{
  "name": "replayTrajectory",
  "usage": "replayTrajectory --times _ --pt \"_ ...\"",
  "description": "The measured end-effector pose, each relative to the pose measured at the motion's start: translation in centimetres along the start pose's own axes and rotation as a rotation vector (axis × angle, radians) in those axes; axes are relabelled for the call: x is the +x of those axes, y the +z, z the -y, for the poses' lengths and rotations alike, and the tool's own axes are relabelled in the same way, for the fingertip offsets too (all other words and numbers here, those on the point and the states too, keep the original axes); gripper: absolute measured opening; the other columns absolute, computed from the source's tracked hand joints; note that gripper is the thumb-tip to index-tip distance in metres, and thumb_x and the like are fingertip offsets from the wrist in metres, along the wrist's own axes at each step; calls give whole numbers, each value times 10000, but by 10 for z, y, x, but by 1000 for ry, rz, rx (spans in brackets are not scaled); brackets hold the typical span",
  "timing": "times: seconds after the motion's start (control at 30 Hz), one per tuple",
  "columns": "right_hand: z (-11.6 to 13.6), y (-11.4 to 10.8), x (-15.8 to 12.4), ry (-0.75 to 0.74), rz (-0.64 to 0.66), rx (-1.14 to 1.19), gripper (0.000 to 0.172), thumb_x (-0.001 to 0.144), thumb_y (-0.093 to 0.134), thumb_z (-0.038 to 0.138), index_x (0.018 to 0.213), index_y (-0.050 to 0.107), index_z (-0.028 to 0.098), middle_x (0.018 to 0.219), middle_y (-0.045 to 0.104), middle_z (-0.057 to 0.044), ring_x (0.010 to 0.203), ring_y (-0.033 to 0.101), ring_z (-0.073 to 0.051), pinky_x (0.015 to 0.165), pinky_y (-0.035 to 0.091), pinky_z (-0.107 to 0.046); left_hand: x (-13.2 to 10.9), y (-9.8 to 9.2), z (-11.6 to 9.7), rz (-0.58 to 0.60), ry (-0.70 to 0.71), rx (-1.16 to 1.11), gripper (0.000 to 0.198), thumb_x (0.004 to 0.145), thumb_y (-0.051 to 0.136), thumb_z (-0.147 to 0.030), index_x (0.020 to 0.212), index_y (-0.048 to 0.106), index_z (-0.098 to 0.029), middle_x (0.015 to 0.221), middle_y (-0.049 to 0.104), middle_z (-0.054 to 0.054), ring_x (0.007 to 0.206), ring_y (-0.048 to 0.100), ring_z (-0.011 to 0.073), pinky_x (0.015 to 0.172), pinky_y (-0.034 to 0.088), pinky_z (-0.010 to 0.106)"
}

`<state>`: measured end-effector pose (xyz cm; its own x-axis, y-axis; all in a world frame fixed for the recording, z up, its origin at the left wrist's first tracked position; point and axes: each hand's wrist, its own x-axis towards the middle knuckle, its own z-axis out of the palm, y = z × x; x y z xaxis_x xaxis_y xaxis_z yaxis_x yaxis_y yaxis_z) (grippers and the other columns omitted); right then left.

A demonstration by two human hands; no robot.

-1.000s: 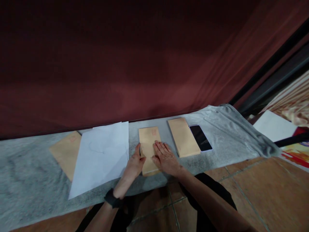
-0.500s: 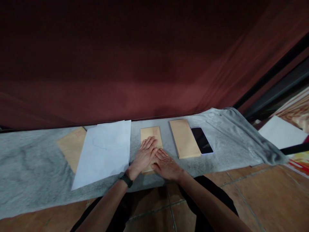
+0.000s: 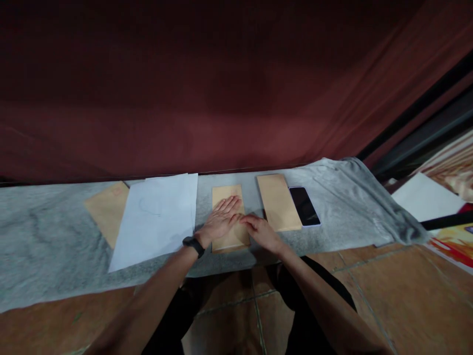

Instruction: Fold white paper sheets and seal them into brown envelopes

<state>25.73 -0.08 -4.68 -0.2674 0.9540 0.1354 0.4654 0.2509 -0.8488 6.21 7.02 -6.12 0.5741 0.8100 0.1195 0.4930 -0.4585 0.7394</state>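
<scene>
A brown paper envelope (image 3: 226, 243) lies flat on the grey cloth in front of me. My left hand (image 3: 220, 217) rests palm down on it with the fingers stretched out, a dark watch on that wrist. At the envelope's right edge, my right hand (image 3: 259, 230) has its fingers curled and pressed together, the tips close to my left thumb. Whatever may be between those right fingertips is hidden. Right of the hands lies a stack of brown envelopes (image 3: 279, 202), with a dark-screened phone (image 3: 305, 206) alongside.
White paper sheets (image 3: 155, 217) lie to the left, partly over another brown envelope (image 3: 109, 209). The grey cloth (image 3: 44, 236) covers a long narrow surface against a dark red fabric wall (image 3: 207, 138). Below is a tiled floor (image 3: 384, 286); a black bar (image 3: 447, 221) stands at right.
My right hand has gone from lying flat on the envelope to a curled, pinched shape at its right edge. My left hand stays flat. The view has shifted slightly.
</scene>
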Motion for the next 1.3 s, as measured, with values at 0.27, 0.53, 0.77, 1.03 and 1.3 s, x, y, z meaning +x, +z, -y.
replayTrajectory --times 0.27,0.53,0.77,1.03,1.3 --pt "14 -9 -25 -196 211 -87 373 918 668 235 1290 637 246 1368 605 -80 1312 533 -192 1142 416 -391 -77 -2 -37 90 -135 -243 574 849 688 -472 1374 596 -258 1571 441 68 1495 335 208 1257 105 359" --pt "6 4 -40 -193 143 -244 480 861 708 183 1332 624 220 1380 613 -115 1329 527 -235 1151 407 -455 -111 -3 -54 -105 -111 -283 431 794 769 -398 1206 709 -288 1384 644 57 1350 542 216 1217 281 369" --pt "9 4 -39 -212 165 -345 363 906 653 174 1267 664 212 1375 623 -101 1315 533 -228 1166 382 -448 -113 5 -53 -216 -91 -174 224 863 686 -333 1072 760 -302 1247 725 44 1228 631 221 1161 381 381" --pt "10 12 -38 -194 58 -386 327 947 539 99 1212 697 205 1312 670 -90 1263 580 -210 1167 399 -436 -109 16 -52 -331 -193 -193 178 913 627 -312 1007 778 -298 1165 742 51 1164 644 232 1124 423 395" --pt "26 58 -82 -347 74 -629 610 1001 525 394 1515 409 85 1566 425 -173 1477 360 -272 1224 332 -484 -111 26 -37 -313 -49 191 326 1010 431 -269 1244 651 -217 1326 655 76 1257 587 211 1097 484 431"
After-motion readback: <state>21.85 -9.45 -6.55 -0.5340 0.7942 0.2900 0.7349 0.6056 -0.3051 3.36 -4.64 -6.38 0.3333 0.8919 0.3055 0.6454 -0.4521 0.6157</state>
